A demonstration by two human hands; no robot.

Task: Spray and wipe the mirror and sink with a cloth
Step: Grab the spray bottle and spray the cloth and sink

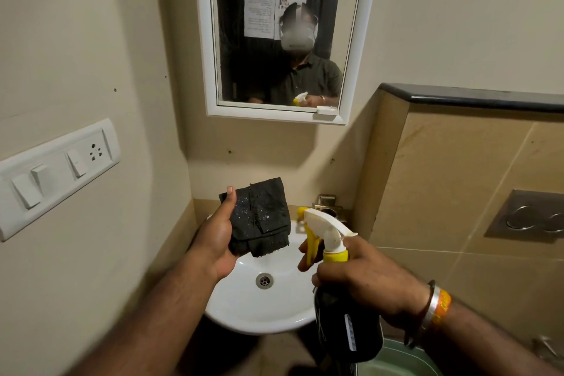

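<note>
My left hand [217,236] holds a folded black cloth [261,217] above the white sink [244,311], thumb pressed on its left edge; wet droplets glisten on the cloth. My right hand [360,281] grips a dark spray bottle [346,317] by the neck, fingers at the yellow trigger. Its white and yellow nozzle [308,214] points left at the cloth. The white-framed mirror [280,24] hangs on the wall above the sink and reflects a person with the bottle.
A white switch and socket panel [58,174] is on the left wall. A steel tap [328,206] sits behind the sink. A steel flush plate [531,217] is on the tiled right wall under a dark ledge [473,96]. A green bucket [399,360] stands bottom right.
</note>
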